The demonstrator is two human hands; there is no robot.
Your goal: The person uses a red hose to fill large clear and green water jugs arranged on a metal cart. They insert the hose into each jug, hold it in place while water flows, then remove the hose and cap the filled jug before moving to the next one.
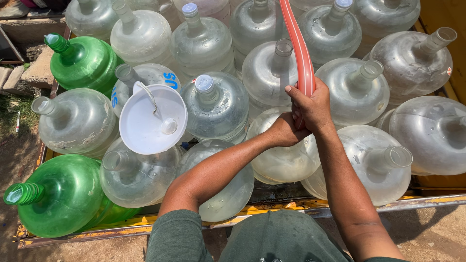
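Currently both hands, right hand [313,104] and left hand [286,130], closed around orange hose [298,48]; white funnel [153,119] left of hose sits on a jug, nothing flowing yet.

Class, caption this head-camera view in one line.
Both hands, right hand and left hand, grip a red hose above clear water jugs.

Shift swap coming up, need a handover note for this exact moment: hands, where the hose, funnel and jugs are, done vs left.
Right hand: closed around the orange-red hose, which runs up and out of frame.
Left hand: just below the right, also at the hose; its fingers are hidden, so its grip is unclear.
White funnel: lying loose on top of the jugs, not in any neck.
Clear jugs and green jugs are packed on the yellow truck bed.
Done: hose in hand.
Left: the hose end is hidden; fill levels can't be read.
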